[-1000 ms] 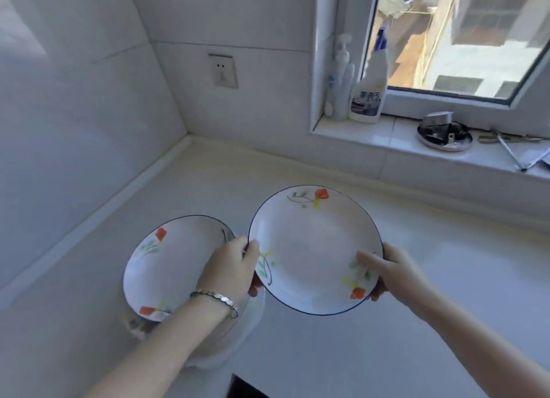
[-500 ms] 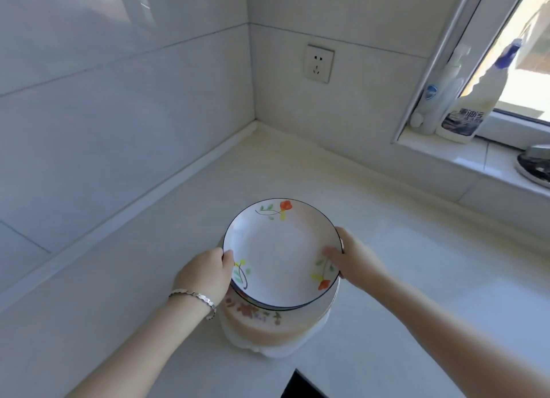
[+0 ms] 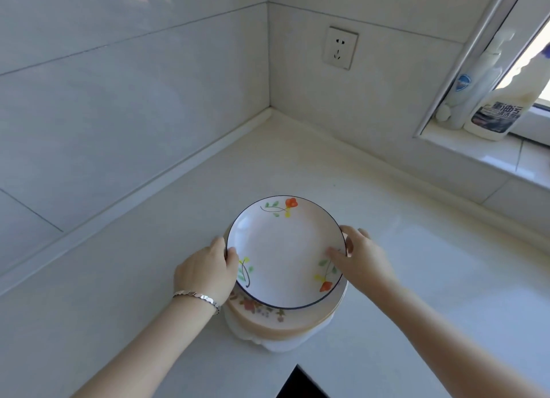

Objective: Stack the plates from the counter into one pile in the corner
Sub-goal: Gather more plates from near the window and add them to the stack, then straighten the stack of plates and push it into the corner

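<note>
Left hand (image 3: 205,271) grips the floral plate (image 3: 285,248) at its left rim, thumb on top, fingers curled round the edge. The plate lies flat atop the pile (image 3: 268,323), squarely between both hands, neither one nearer. The corner (image 3: 269,111) lies straight ahead across bare counter (image 3: 148,263), well apart from the pile. Right hand (image 3: 363,257) pinches the right rim, thumb across the painted face. My call: slide it forward.

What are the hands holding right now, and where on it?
Both grip the top plate by its rim: the left hand at its left edge, the right hand at its right edge.
</note>
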